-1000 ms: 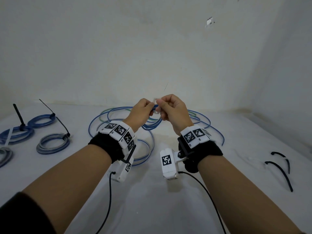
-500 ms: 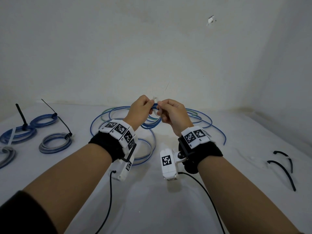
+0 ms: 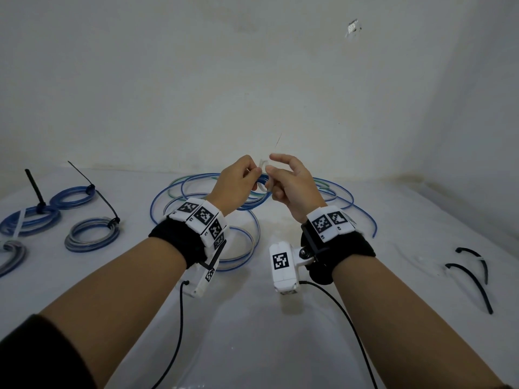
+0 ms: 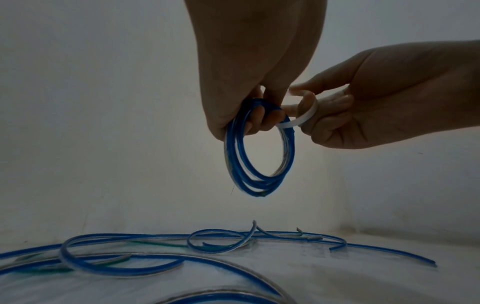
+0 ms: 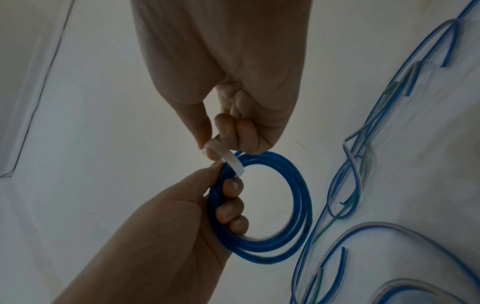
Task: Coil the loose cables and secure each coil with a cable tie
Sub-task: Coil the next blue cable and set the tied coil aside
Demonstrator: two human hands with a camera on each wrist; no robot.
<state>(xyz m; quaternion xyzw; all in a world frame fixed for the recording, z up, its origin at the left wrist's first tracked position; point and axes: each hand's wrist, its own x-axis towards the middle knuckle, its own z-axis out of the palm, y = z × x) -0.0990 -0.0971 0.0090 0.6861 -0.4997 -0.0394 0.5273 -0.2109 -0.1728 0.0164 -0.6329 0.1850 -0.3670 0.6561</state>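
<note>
Left hand (image 4: 249,67) fingers curled through small round coil of blue plastic cable (image 4: 259,152), right hand (image 4: 384,107) pinching flat white plastic cable tie (image 4: 298,121) looped beside left fingertips

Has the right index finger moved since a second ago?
Yes. The right hand has uncurled its index finger upward toward the wall; the coil stays held above the table.

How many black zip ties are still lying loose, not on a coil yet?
2. Both lie on the table to the person's right: the far tie curves near the edge, and the near tie is just in front of it. More may be outside the view.
</note>
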